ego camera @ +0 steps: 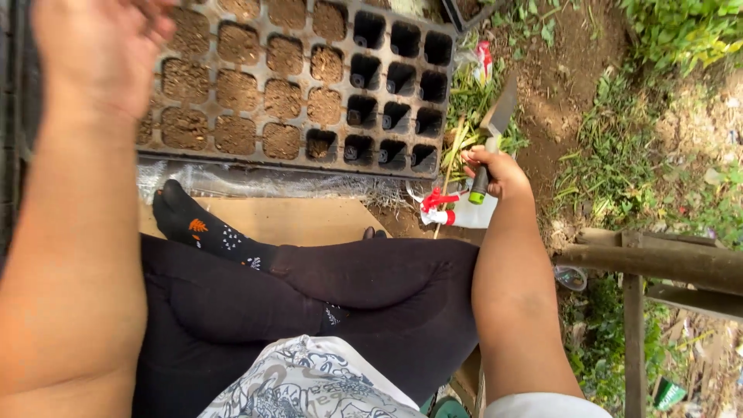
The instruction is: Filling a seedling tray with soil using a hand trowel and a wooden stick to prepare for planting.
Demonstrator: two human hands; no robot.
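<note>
Packaging noted: a white bottle with red trigger-type top is lying on its side on the ground just below the right hand. A small red-and-white wrapper is lying in the weeds beside the seed tray's right edge. A green container with a pale band is sitting in the grass at lower right; detail too small to tell.

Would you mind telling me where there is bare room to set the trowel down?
Bare cardboard lies between the seed tray and the crossed legs, and bare soil shows right of the tray. It is crowded by the right hand, where the trowel, spray bottle and cuttings bunch.
</note>
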